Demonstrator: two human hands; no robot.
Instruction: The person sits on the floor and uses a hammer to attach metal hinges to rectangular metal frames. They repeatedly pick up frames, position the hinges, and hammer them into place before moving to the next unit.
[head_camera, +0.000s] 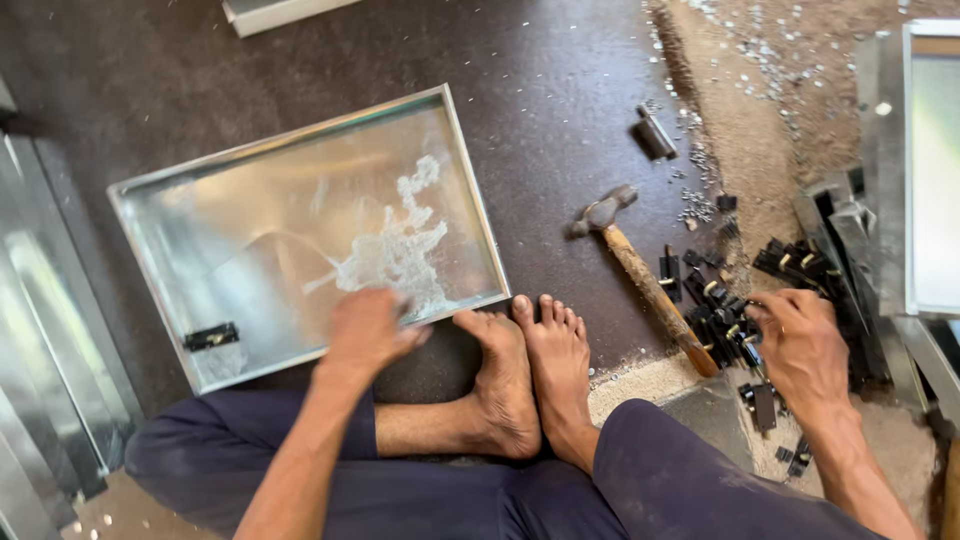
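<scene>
Our left hand (365, 330) rests flat, fingers spread, on the near rim of the metal tray (160, 200), whose long axis runs sideways, tilted up toward our right. Our right hand (800, 345) closes on the black clips (715, 320), just beside the hammer (645, 275).

1. Packages: none in view.
2. Labels: none in view.
3. Signs: none in view.
4. Screens: none in view.
</scene>
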